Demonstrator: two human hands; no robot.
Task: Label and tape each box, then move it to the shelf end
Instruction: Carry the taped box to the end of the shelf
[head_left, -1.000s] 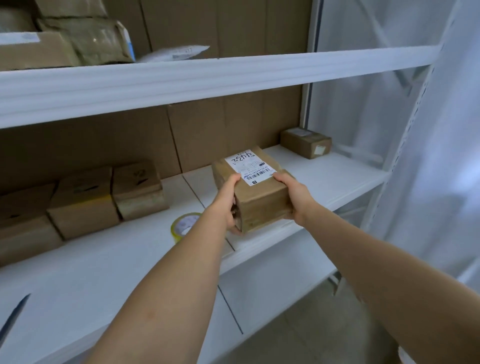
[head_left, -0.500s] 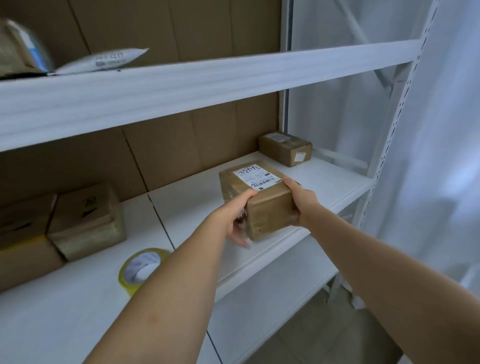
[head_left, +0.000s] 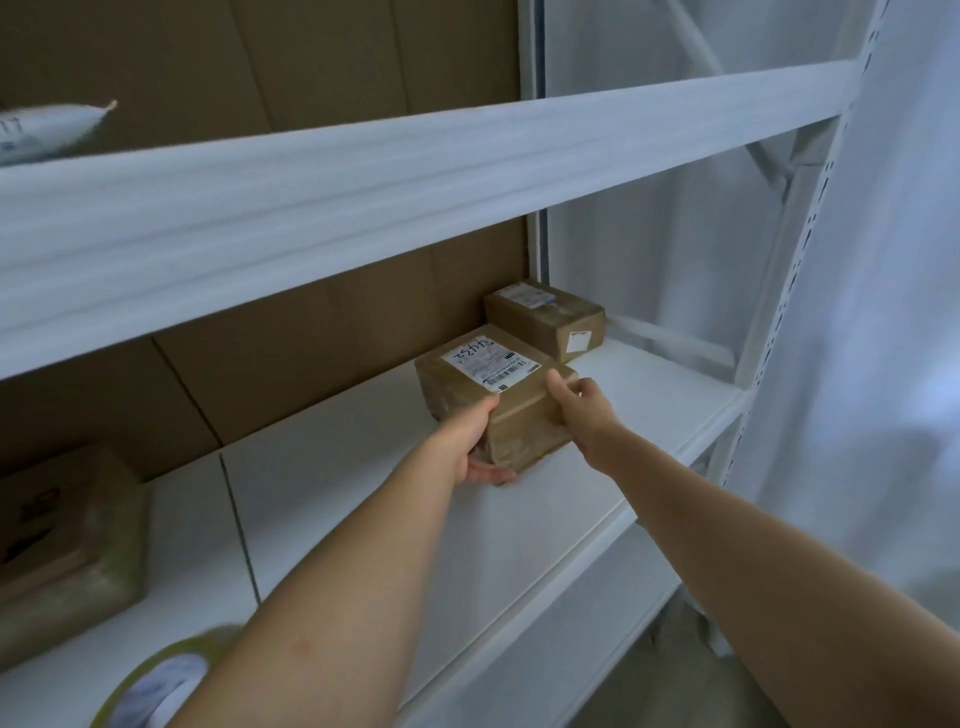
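- Box (head_left: 498, 400) with a white label (head_left: 491, 361) on top sits between both hands on the white shelf (head_left: 639, 415), near its right end.
- Left hand (head_left: 470, 441) grips the near left corner, thumb on top, fingers under the bottom edge.
- Right hand (head_left: 579, 402) holds the right side, fingers curled over the top edge.
- Second labelled box (head_left: 545, 317) stands just behind, at the back corner; whether the two touch I cannot tell.
- Bare shelf runs right to the upright post (head_left: 769, 291).
- Tape roll (head_left: 150, 686) lies near the front edge at lower left; another carton (head_left: 67, 540) sits left.
- Brown cardboard (head_left: 311, 358) backs the shelf.
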